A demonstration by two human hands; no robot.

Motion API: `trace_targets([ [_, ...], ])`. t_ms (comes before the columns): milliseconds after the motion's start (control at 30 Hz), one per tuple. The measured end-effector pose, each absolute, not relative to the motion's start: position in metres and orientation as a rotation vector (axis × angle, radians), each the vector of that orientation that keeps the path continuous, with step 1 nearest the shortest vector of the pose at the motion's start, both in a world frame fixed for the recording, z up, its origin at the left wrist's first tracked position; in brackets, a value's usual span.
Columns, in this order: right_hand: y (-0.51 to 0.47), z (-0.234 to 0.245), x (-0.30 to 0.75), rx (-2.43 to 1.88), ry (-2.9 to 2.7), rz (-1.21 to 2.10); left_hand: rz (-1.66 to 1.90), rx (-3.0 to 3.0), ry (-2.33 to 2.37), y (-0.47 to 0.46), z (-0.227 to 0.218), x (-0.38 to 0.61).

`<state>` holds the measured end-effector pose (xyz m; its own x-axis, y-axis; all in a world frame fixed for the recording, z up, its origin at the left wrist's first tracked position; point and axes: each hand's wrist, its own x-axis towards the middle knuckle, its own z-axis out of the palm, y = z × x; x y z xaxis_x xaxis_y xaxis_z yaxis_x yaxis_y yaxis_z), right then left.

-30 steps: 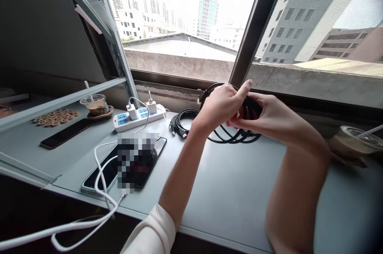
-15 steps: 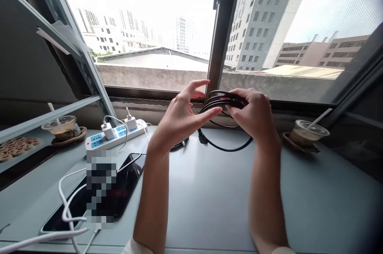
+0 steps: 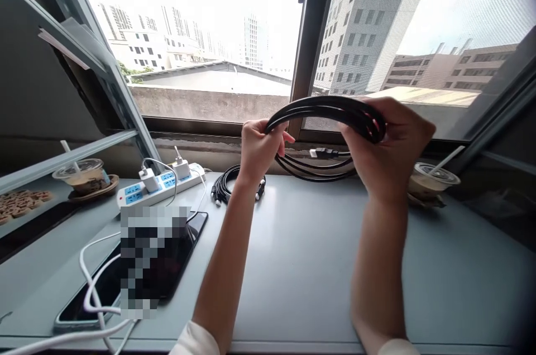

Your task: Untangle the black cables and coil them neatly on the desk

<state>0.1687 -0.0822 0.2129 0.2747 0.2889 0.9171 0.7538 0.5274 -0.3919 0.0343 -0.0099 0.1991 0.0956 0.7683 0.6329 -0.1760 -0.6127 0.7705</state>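
A coiled black cable is held up between my two hands, above the grey desk. My left hand is closed on the coil's left side, pinching it between thumb and fingers. My right hand wraps round the bunched loops on the right. The lower loops hang in the air, and a cable plug with a light tip points left just beneath the upper loops. Behind my left wrist lies another coil of black cable on the desk, partly hidden by my forearm.
A white power strip with two chargers stands at the back left. Dark-screened devices and white cables lie at the left, partly pixelated. Iced drink cups stand left and right. A window frame rises behind.
My left hand, spread beside the loops before, has closed on the coil. The coil is raised and pulled wider, my right hand moving right and turning. The second coil now shows more.
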Motion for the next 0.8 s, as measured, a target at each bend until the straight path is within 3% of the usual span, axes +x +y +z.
trace_targets([
  [267,-0.046,0.207,0.153,-1.02,-1.123,-0.002,1.612,1.112,0.504,-0.021,0.21,0.044],
  [500,-0.042,0.204,0.162,-0.714,-1.014,0.387,1.336,1.188,0.435,-0.004,0.201,0.044],
  [800,-0.046,0.203,0.176,-1.015,-1.302,-0.019,1.306,1.75,0.688,-0.007,0.206,0.027],
])
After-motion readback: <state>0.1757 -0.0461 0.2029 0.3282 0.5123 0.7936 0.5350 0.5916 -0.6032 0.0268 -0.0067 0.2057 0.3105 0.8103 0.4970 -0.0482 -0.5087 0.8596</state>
